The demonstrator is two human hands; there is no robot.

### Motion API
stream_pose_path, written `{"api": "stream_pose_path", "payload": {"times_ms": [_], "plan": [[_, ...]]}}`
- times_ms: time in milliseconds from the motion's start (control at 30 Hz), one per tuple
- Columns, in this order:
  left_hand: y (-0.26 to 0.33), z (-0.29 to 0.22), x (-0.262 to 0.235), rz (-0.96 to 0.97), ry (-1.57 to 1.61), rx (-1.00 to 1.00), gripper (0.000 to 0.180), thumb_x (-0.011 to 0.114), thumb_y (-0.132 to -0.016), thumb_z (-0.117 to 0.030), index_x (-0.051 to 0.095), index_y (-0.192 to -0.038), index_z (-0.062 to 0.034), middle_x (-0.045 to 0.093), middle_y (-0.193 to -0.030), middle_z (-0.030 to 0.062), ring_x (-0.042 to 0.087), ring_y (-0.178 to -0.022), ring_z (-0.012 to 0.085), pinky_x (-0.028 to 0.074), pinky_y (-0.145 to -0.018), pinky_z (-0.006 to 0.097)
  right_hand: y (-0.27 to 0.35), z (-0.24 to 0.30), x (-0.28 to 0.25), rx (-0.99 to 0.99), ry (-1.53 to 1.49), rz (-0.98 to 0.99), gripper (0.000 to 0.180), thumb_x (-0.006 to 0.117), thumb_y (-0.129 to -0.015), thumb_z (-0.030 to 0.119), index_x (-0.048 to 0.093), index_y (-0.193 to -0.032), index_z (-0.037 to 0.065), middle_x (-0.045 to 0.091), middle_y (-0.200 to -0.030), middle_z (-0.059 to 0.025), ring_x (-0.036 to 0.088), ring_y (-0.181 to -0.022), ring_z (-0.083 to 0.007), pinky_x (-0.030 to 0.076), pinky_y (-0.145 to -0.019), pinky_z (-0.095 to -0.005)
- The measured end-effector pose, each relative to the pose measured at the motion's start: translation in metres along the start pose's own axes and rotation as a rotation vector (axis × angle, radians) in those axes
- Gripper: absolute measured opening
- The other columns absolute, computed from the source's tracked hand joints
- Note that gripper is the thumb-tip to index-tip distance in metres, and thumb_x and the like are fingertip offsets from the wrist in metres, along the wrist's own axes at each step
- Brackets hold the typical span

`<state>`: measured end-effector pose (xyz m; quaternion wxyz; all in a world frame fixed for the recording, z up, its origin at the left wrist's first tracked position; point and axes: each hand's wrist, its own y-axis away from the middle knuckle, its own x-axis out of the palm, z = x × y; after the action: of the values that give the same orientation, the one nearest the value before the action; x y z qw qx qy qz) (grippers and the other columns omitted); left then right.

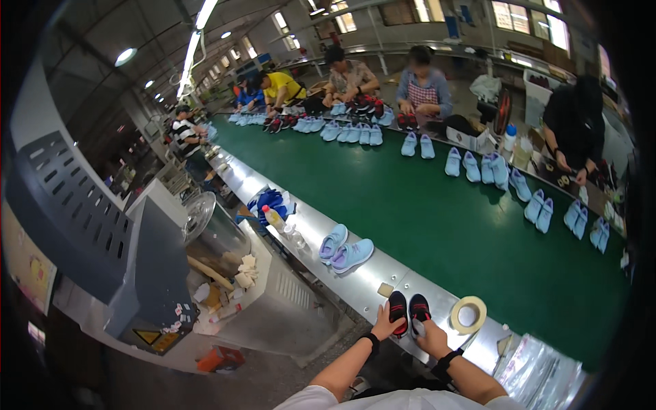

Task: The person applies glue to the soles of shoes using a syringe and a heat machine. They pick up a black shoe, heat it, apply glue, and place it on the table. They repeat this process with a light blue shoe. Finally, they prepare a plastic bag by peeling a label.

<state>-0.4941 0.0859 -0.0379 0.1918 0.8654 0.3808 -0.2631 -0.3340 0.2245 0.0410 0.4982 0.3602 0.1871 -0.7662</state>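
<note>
Shoe pair (398, 307): black and red, upright side by side, lower middle of frame

Left edge: grey vented machine (68, 184), loose tan scraps (247, 266) near it.

Left of centre: blue bundle (268, 200), then red-capped bottle (274, 219), on the metal ledge (376, 270). Probably parked there to be off the belt.

Centre: light-blue pair (352, 256) on the same ledge, two shoes touching. Reads as set aside, off the belt but close.

Lower middle: tan block (385, 290) flat on the ledge, just beyond the black shoes. Left hand (387, 322) is clamped on the rear of the left black shoe, thumb on the inner side, likely to steady it. Right hand (432, 339) has fingers at the heel of the right one; something pale shows there, too small to ID. Can't tell if that hand grips the shoe or only touches it. Toes point away from the person, so both heel openings face the hands.

Right of the shoes: tape roll (468, 315) flat so it can't roll, easy right-hand reach. Clear plastic bags (536, 372) stacked at lower right.

Middle to right: green belt (437, 219), more light-blue shoes (501, 171) along its far edge, mostly paired, presumably within reach of co-workers (424, 89) opposite.
</note>
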Motion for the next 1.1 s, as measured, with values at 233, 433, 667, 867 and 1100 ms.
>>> {"api": "stream_pose_path", "payload": {"times_ms": [233, 433, 667, 867, 1100], "plan": [[0.077, -0.101, -0.005, 0.030, -0.557, 0.400, 0.068, 0.067, -0.071, -0.019, 0.042, -0.134, -0.0181, 0.047, -0.108, 0.0183, 0.048, -0.103, 0.0336, 0.039, -0.087, 0.044, 0.002, -0.030, -0.010, 0.144, -0.421, -0.141, 0.033, 0.066, -0.069, 0.011, 0.056, -0.099, 0.001, 0.064, -0.089, -0.0150, 0.062, -0.082, -0.0258, 0.049, -0.073, -0.0344], [0.025, -0.112, 0.028, 0.329, -0.845, 0.067, 0.049, 0.068, -0.070, -0.038, 0.057, -0.116, -0.0269, 0.051, -0.108, 0.0138, 0.048, -0.104, 0.0291, 0.032, -0.083, 0.052, 0.015, -0.054, -0.059, 0.208, -0.545, -0.087, 0.031, 0.067, -0.071, 0.014, 0.058, -0.097, 0.001, 0.063, -0.086, -0.0163, 0.061, -0.084, -0.0312, 0.047, -0.077, -0.0386], [0.010, -0.191, 0.008, 1.073, 0.654, -0.206, 0.047, 0.062, -0.079, -0.052, 0.057, -0.112, -0.0197, 0.061, -0.093, 0.0047, 0.056, -0.095, 0.0190, 0.043, -0.077, 0.048, 0.025, -0.055, -0.172, 0.392, -0.444, -0.485, 0.029, 0.058, -0.085, 0.011, 0.051, -0.108, -0.006, 0.059, -0.090, -0.0105, 0.055, -0.077, -0.0196, 0.046, -0.070, -0.0313], [-0.102, -0.208, -0.103, 1.300, 0.859, -0.767, 0.045, 0.056, -0.082, -0.054, 0.055, -0.112, -0.0193, 0.061, -0.092, 0.0023, 0.061, -0.080, 0.0174, 0.051, -0.063, 0.043, -0.003, -0.034, -0.204, 0.508, -0.495, -0.739, 0.030, 0.057, -0.086, 0.006, 0.051, -0.112, -0.007, 0.058, -0.106, -0.0136, 0.055, -0.095, -0.0226, 0.042, -0.086, -0.0334], [-0.394, -0.113, -0.448, -0.669, 0.704, 0.069, 0.066, 0.064, -0.075, -0.044, 0.045, -0.121, -0.0003, 0.059, -0.106, 0.0193, 0.059, -0.092, 0.0295, 0.047, -0.079, 0.043, -0.078, -0.010, -0.161, 0.529, -0.351, -0.658, 0.026, 0.057, -0.085, 0.002, 0.052, -0.110, -0.005, 0.058, -0.104, -0.0125, 0.055, -0.092, -0.0208, 0.043, -0.084, -0.0330]]}}
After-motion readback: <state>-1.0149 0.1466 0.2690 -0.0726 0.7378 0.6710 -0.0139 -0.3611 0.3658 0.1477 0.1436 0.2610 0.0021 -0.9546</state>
